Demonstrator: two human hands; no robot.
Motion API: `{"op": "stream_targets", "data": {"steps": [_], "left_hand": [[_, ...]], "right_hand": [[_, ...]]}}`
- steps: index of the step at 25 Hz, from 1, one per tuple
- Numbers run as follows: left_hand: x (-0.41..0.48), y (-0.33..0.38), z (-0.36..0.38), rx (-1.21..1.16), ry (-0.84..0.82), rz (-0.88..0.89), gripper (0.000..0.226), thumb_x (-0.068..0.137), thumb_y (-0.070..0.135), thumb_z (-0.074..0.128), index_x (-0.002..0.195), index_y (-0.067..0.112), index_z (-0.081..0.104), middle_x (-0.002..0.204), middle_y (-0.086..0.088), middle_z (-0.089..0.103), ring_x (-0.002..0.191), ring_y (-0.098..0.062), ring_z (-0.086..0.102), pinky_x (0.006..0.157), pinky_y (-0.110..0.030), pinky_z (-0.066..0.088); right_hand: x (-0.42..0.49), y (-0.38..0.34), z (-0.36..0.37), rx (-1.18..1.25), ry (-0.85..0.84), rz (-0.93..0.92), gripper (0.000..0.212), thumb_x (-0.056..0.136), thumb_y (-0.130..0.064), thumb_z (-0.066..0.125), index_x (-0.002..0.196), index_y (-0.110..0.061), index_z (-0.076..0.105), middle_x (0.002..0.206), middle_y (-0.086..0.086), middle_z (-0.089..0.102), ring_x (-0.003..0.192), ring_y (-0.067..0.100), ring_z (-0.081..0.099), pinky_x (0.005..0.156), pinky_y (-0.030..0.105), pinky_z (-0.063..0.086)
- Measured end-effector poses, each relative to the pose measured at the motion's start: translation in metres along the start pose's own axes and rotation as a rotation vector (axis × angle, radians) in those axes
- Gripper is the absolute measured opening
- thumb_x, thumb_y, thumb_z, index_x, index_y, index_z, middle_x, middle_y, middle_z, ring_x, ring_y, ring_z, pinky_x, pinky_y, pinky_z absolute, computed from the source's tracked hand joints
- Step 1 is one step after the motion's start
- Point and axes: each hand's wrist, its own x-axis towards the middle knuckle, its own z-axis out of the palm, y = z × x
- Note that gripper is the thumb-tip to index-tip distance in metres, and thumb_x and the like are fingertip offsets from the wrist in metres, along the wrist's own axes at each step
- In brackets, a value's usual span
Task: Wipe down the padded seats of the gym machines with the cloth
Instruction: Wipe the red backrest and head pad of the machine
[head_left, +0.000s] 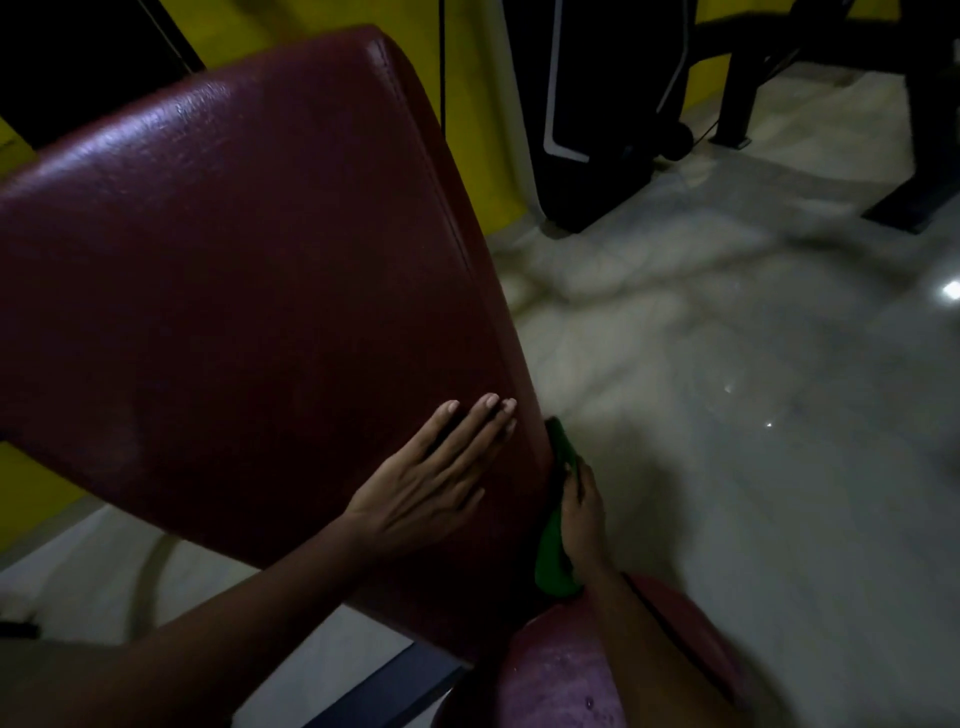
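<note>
Cloth (553, 556), green and bunched, showed low in the head view, held against the right side edge of the big maroon pad (234, 270) at its near end. My right grip (584, 514) was curled around it, fingers pressing the fabric into the pad's side wall. My left grip (431, 483) was released, laid flat on the pad's face just left of that edge, with straight fingers pointing towards the far end. A second, paler pad (561, 675) sat near me, below the cloth. The pale floor (727, 364) spread out to the right, with a black machine (587, 130) far off against the yellow wall (478, 78).

I judged the step in hand to be the side edge. To do it well, I would keep the left palm bracing the pad so that it could not rock. I would then run the cloth in one long pass along the edge towards the far end, following the stitched seam. Firm pressure from the curled fingers should stop the cloth slipping out. The light was dim, so I could not tell whether the broad face was already clean.
</note>
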Motion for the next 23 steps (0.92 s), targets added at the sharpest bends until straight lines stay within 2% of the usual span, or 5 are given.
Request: {"op": "stream_targets", "data": {"steps": [4, 10, 16, 20, 23], "left_hand": [[-0.003, 0.001, 0.000, 0.015, 0.014, -0.001, 0.061, 0.095, 0.035, 0.034, 0.147, 0.005, 0.026, 0.156, -0.010, 0.019, 0.143, -0.023, 0.016, 0.118, -0.044, 0.007], [-0.002, 0.001, 0.001, 0.019, 0.040, -0.025, 0.062, 0.095, 0.034, 0.033, 0.147, 0.004, 0.024, 0.156, -0.011, 0.018, 0.144, -0.024, 0.014, 0.118, -0.044, 0.006], [-0.001, -0.001, -0.005, -0.085, -0.020, -0.035, 0.066, 0.091, 0.037, 0.039, 0.147, 0.006, 0.025, 0.156, -0.012, 0.019, 0.144, -0.024, 0.014, 0.118, -0.043, 0.006], [0.002, -0.003, -0.031, -0.541, -0.003, -0.181, 0.065, 0.091, 0.039, 0.042, 0.147, 0.013, 0.025, 0.155, -0.006, 0.020, 0.145, -0.018, 0.013, 0.119, -0.035, 0.008], [-0.004, -0.011, -0.077, -1.251, 0.032, -0.575, 0.059, 0.096, 0.039, 0.043, 0.147, 0.027, 0.017, 0.155, 0.010, 0.014, 0.143, 0.001, 0.009, 0.117, -0.018, 0.009]], "right_hand": [[-0.005, -0.016, -0.007, -0.058, -0.044, -0.070, 0.052, 0.095, -0.033, 0.035, 0.137, -0.002, 0.041, 0.134, 0.016, 0.048, 0.123, 0.029, 0.046, 0.099, 0.034, 0.036], [-0.004, -0.022, 0.006, 0.048, 0.025, -0.084, 0.039, 0.101, -0.014, 0.033, 0.136, 0.001, 0.039, 0.130, 0.013, 0.048, 0.121, 0.024, 0.045, 0.090, 0.015, 0.028], [-0.020, -0.006, -0.001, -0.248, 0.032, -0.088, 0.055, 0.095, -0.035, 0.030, 0.139, -0.002, 0.038, 0.129, 0.025, 0.047, 0.117, 0.039, 0.048, 0.093, 0.041, 0.041], [-0.046, -0.079, -0.015, -0.112, 0.064, -0.226, 0.051, 0.096, -0.033, 0.033, 0.142, -0.010, 0.035, 0.131, 0.019, 0.047, 0.120, 0.032, 0.047, 0.093, 0.034, 0.041], [-0.080, -0.137, -0.030, -0.030, 0.055, -0.281, 0.040, 0.100, -0.019, 0.038, 0.138, -0.008, 0.041, 0.129, 0.014, 0.050, 0.118, 0.025, 0.048, 0.088, 0.021, 0.034]]}}
